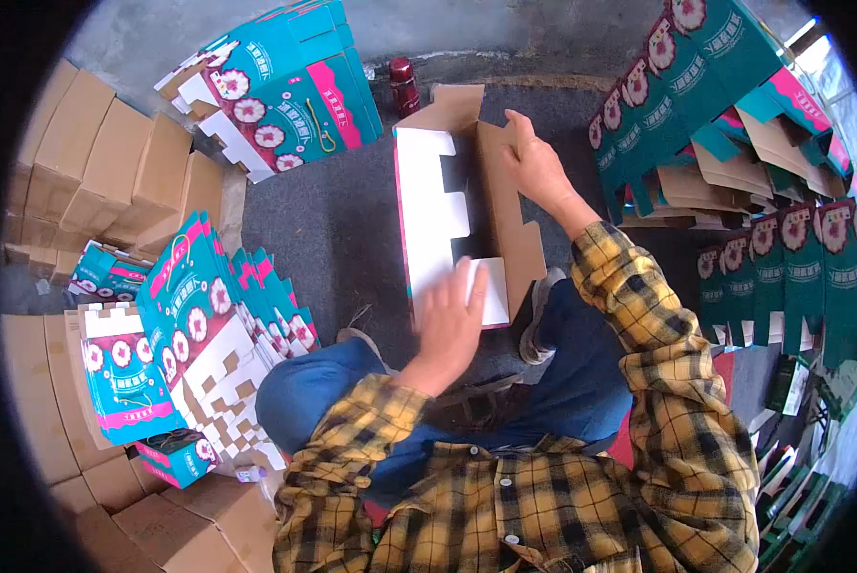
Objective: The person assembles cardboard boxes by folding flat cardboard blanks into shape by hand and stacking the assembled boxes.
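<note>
Open carton [421,205] above the middle of the floor [323,220], between my two hands and just beyond my shoes [535,334]; whether its base touches the floor I cannot tell. Its long white side, notched along the inner edge, lies to the left, its plain brown side to the right, and a brown flap [455,103] rises at the far end. My right hand [540,174] rests on the upper part of the brown side, the fingers set narrow along the board, one pointing away from me. My left hand [449,325], blurred, is at the near end, palm down, over the corner where the white side meets a small white flap [487,291]; its fingers are spread fairly wide, and whether they press the board I cannot tell. Near the far edge of the floor, beyond the carton's far left corner, stands a dark red bottle [403,88]. Flat teal cartons [304,86] lie stacked at the floor's far left corner; further teal stacks [213,315] fan out at the left edge, beside brown boxes [99,162]. Along the right edge, more teal cardboard [677,105] leans in overlapping rows, its brown inner faces partly showing.
</note>
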### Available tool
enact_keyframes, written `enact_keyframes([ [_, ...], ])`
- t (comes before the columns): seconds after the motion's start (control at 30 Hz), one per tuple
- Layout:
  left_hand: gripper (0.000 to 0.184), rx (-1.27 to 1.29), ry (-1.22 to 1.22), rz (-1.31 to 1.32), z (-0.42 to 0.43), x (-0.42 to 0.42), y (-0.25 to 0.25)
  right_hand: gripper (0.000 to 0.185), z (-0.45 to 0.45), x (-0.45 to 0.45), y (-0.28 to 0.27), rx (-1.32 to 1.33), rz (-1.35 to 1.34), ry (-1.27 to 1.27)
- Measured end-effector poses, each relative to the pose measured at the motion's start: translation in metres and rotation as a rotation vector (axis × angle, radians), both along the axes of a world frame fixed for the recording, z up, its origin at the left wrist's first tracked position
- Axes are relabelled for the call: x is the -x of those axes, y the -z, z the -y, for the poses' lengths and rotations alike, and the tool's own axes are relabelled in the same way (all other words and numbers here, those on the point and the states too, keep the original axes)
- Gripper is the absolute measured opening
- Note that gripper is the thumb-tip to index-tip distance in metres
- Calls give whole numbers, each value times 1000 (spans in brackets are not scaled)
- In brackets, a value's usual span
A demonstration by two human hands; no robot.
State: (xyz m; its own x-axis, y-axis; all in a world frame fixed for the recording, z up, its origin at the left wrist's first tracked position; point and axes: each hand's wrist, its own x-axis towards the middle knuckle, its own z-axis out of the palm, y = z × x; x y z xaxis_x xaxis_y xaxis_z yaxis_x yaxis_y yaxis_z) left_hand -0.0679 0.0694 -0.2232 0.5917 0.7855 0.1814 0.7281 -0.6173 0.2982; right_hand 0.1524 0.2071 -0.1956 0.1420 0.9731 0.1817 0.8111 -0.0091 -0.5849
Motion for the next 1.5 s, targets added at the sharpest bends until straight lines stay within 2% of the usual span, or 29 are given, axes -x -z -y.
enact_keyframes([
  [0.07, 51, -103, 144, -6, 3, -8, 6, 52, 1, 2, -3, 30, -6, 0],
  [0.13, 46, -49, 184, 42, 11, -17, -3, 55, 4, 5, -2, -20, 46, 19],
  [0.2, 47, 146, 138, 151, 16, -25, -14, 55, 6, 8, -3, -51, 55, 12],
  [0.27, 44, 122, 106, 177, 11, -31, -13, 55, 9, 12, -4, -82, 62, 8],
  [0.33, 38, 231, 58, 45, 4, -33, -11, 55, 13, 19, -15, -25, 53, -6],
  [0.37, 32, 202, 37, 75, 3, -34, -7, 56, 14, 18, -22, 89, -1, -11],
  [0.4, 32, 201, 33, 75, 3, -30, -5, 56, 13, 17, -22, 89, -1, -14],
  [0.47, 30, 224, 36, 114, 0, -17, -3, 61, 13, 8, -23, 1, -234, -14],
  [0.53, 30, 282, 38, 130, -1, 5, -11, 75, 11, -7, -25, -54, -418, 75],
  [0.6, 30, 293, 59, 92, -3, 32, -12, 77, 1, -29, -11, -73, -582, 234],
  [0.67, 29, 300, 57, 58, -15, 65, -9, 77, 3, -38, 0, -88, -576, 248],
  [0.73, 30, 290, 66, 55, -26, 90, -21, 76, 14, -31, -3, 201, -853, 136],
  [0.9, 23, 344, 28, 184, -38, 118, -21, 85, 25, -3, 0, 421, -464, -339],
  [1.0, 23, 478, -56, 212, -42, 119, -16, 88, 26, 2, -4, 439, -443, -299],
  [1.03, 26, 556, -249, 239, -44, 118, -9, 78, 26, 2, 0, 445, -439, -163],
  [1.07, 30, 633, -444, 266, -44, 115, -4, 78, 26, 3, 2, 449, -439, -172],
  [1.1, 40, 617, -483, 357, -43, 110, -1, 70, 26, 5, 2, 341, -387, -247],
  [1.13, 40, 618, -490, 357, -42, 106, 6, 67, 27, 9, -1, 233, -337, -319],
  [1.17, 46, 363, -495, 405, -41, 101, 15, 70, 32, 12, -4, 171, -133, -367],
  [1.2, 55, 107, -493, 448, -41, 94, 13, 70, 35, 15, -3, 174, -133, -370],
  [1.23, 65, 139, -494, 381, -41, 92, 5, 74, 36, 18, -1, 5, 84, -500],
  [1.27, 65, 138, -493, 381, -40, 89, 2, 78, 37, 21, 0, -168, 304, -621],
  [1.3, 67, 30, -454, 206, -40, 87, 0, 81, 40, 24, 2, -167, 423, -683],
  [1.37, 72, -96, -341, -82, -37, 81, -2, 79, 41, 26, 12, -138, 464, -707],
  [1.5, 72, 29, -200, -131, -27, 75, 12, 65, 39, 33, 29, -156, 508, -695],
])
